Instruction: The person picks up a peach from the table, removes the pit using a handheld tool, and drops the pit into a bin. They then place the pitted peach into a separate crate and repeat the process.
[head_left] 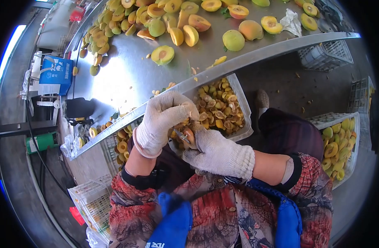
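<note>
Below the counter (127,70) edge, you are holding both gloved hands together over your lap. Your left hand (162,122) is curling down from above, fingers closed around the top of a fruit (188,134), and your right hand (216,151) is gripping a small knife (182,135) whose blade is touching that fruit. Just behind your hands, a white crate (243,111) is holding pits and scraps. Halved and whole fruits are lying across the counter, with a heap (102,33) at its far left. Another crate (351,159) of yellow halves is sitting to your right, near your knee.
</note>
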